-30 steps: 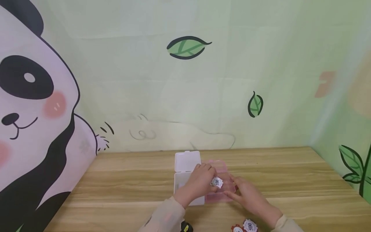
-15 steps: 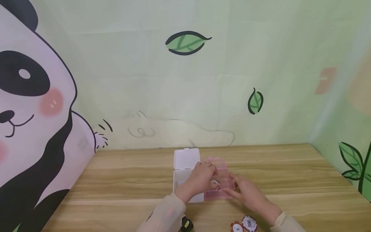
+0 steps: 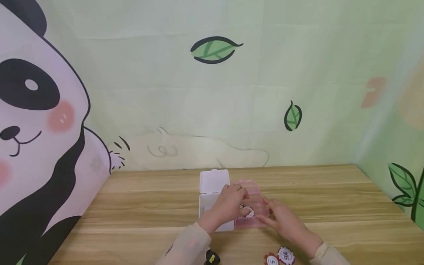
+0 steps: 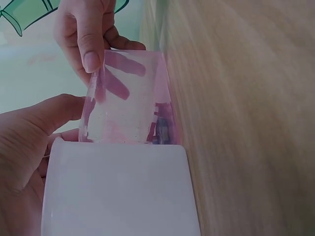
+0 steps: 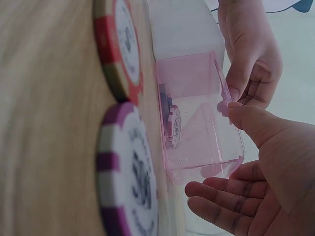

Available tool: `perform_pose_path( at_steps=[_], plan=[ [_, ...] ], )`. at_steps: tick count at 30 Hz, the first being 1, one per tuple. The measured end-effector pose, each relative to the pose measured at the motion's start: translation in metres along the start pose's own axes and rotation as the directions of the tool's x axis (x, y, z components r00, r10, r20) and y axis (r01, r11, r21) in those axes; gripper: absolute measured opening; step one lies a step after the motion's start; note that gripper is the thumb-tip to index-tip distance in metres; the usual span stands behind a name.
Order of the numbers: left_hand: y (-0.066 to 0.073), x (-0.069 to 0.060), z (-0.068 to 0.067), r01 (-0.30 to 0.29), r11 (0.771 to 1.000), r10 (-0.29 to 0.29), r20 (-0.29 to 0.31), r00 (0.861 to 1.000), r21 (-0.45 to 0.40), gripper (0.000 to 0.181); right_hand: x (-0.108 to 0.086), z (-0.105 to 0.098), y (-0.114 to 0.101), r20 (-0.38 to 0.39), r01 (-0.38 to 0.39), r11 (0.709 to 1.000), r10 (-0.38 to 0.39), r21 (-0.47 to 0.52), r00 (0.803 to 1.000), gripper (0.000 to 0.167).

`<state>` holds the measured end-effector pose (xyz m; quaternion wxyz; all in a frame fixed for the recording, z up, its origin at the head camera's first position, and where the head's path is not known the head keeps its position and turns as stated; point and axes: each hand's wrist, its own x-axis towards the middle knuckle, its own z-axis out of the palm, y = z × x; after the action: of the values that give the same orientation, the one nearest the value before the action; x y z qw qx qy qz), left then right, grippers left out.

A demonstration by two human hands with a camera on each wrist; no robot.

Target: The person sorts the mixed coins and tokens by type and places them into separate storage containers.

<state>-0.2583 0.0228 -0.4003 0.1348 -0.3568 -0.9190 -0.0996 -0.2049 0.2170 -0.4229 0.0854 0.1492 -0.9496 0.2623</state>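
Note:
A translucent pink box stands on the wooden table. One white-edged poker chip lies inside it, beside a darker chip. My left hand hovers over the box's left side with loosely bent fingers and nothing held; its thumb is at the rim in the right wrist view. With thumb and fingers, my right hand holds the box's right end. A white case with its lid raised adjoins the pink box on the left, partly hidden by my left hand.
A red-edged chip marked 5 and a purple-and-white chip marked 500 lie nearer me on the right. A black object with a yellow mark sits by my left sleeve. A printed cloth backdrop rises behind the table.
The white chip marked 100, in my left fingers a second ago, has gone down into the pink box and out of my grip. My right hand stays at the box's end.

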Motion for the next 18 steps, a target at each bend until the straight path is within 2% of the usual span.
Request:
perform_pose_path(
  at_steps=[3, 6, 12, 18],
  plan=[
    [0.001, -0.004, -0.001, -0.013, 1.0, 0.013, -0.05, 0.999, -0.002, 0.032, 0.0, 0.0, 0.001, 0.002, -0.002, 1.0, 0.002, -0.004, 1.0, 0.065],
    [0.002, -0.009, -0.002, -0.012, 0.999, 0.01, -0.076, 0.997, -0.03, 0.033, 0.001, 0.001, 0.002, 0.009, -0.01, 1.0, 0.01, 0.007, 1.0, 0.066],
    [0.008, -0.016, -0.005, 0.033, 0.995, -0.04, -0.076, 0.996, -0.089, 0.035, 0.001, 0.003, 0.002, 0.017, -0.012, 1.0, 0.011, 0.015, 1.0, 0.066],
    [0.014, -0.022, -0.01, 0.037, 0.997, -0.046, -0.14, 0.989, -0.066, 0.036, 0.001, 0.0, 0.001, 0.017, -0.001, 1.0, 0.001, 0.015, 1.0, 0.068]
  ],
)
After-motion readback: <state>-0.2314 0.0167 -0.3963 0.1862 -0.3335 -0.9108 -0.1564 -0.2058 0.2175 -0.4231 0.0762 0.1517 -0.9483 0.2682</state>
